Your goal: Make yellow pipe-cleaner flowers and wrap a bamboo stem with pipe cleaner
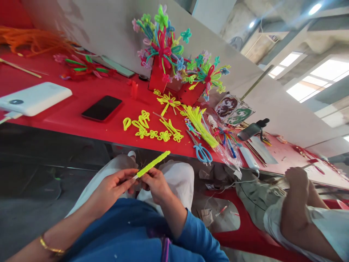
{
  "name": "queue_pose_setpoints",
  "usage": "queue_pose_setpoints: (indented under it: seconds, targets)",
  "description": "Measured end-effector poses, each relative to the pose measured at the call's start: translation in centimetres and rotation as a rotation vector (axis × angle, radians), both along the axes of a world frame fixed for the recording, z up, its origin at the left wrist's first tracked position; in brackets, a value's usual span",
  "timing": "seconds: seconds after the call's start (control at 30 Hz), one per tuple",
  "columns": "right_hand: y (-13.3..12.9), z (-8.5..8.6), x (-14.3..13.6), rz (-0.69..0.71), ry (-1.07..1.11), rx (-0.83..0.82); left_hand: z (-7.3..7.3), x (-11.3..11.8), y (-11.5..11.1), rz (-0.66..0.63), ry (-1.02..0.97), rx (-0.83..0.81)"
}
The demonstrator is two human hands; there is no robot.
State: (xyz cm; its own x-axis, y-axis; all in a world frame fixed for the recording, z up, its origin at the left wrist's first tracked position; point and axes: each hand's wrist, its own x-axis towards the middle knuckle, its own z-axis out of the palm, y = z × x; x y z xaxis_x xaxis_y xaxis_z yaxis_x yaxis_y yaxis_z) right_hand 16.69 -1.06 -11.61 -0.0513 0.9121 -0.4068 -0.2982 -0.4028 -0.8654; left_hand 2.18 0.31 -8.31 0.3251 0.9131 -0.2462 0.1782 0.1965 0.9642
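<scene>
Over my lap, a fuzzy yellow-green stick [153,164] with a pale lower end slants up to the right. My left hand [118,185] pinches the pale end between thumb and fingers. Closed around the stick's lower fuzzy part is my right hand [155,182]. Beyond my hands, yellow flower shapes [164,136] and loops [144,120] lie on the red table [120,129]. A larger yellow flower [169,102] lies behind them. To their right are a bundle of yellow pipe cleaners [201,125] and blue-handled scissors [203,153].
Two red boxes [158,74] hold colourful pipe-cleaner flowers. A black phone [101,108] and white power bank [38,97] lie on the left. On the right are a dark bottle [249,131] and a white device [249,158]. Another person's arm [297,203] is at the far right.
</scene>
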Motion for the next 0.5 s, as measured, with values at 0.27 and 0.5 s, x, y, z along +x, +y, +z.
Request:
queue_pose_setpoints:
  seconds: [0.27, 0.5]
  targets:
    - [-0.4, 0.4, -1.7, -0.135, -0.495, 0.242, -0.4, 0.6, 0.6, 0.23, -0.049, -0.089]
    - [0.5, 0.0, -2.4, -0.111, -0.731, 0.304, -1.6, 0.4, 0.9, 0.261, -0.08, -0.143]
